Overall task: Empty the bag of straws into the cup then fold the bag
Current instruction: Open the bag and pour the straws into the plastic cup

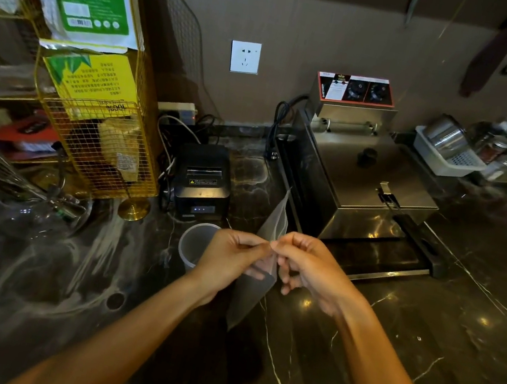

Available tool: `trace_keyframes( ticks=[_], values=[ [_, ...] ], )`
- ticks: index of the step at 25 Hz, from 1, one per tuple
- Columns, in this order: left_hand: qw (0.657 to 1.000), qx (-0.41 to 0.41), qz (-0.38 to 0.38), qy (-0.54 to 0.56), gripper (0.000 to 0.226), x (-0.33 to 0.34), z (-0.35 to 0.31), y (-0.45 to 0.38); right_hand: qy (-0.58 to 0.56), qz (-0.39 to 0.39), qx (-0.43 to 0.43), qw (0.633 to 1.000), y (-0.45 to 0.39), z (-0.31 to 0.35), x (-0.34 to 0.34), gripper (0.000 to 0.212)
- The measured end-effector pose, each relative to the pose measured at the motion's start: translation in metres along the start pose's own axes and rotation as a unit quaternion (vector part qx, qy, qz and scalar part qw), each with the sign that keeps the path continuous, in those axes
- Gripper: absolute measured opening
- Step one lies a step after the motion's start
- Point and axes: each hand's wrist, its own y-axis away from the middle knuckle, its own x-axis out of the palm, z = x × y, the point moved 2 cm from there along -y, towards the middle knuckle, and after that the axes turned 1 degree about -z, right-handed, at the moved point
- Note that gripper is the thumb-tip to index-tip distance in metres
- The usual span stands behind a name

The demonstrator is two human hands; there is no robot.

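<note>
A clear, flat plastic bag (252,294) hangs upright above the dark marble counter (424,318). My left hand (229,254) and my right hand (303,266) both pinch it at its middle, fingertips almost touching. One end of the bag points up toward the fryer, the other hangs below my hands. The bag looks empty; I see no straws in it. A translucent plastic cup (194,242) stands on the counter just left of my left hand, partly hidden behind it. I cannot tell what lies inside the cup.
A steel fryer (363,182) stands behind my hands, with a black receipt printer (201,180) to its left. A yellow wire rack (100,121) with packets fills the left. Glassware (21,205) sits at the near left. A white basket (447,156) of containers is at the back right.
</note>
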Motion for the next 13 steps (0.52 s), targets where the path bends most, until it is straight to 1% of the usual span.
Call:
trace_keyframes(
  ticks=[2,5,7,10,13],
  values=[
    [1.000,0.005,-0.005,-0.022,0.015,0.001,0.001,0.002,0.022,-0.016,0.004,1.000,0.001,0.001,0.001,0.018],
    [0.996,0.028,-0.063,-0.055,0.015,-0.006,0.000,0.005,0.063,-0.090,0.014,0.994,0.005,0.001,-0.008,0.019],
    [0.993,0.035,-0.077,-0.082,0.017,-0.012,-0.002,0.005,0.092,-0.124,0.031,0.988,0.007,0.001,-0.014,0.017],
    [0.993,0.013,-0.021,-0.118,0.017,-0.007,-0.004,0.007,0.172,-0.148,0.046,0.973,0.006,0.001,-0.012,0.009],
    [0.990,0.006,0.018,-0.139,0.017,0.000,-0.005,0.008,0.216,-0.192,-0.012,0.957,0.000,0.003,-0.006,0.017]
  ],
)
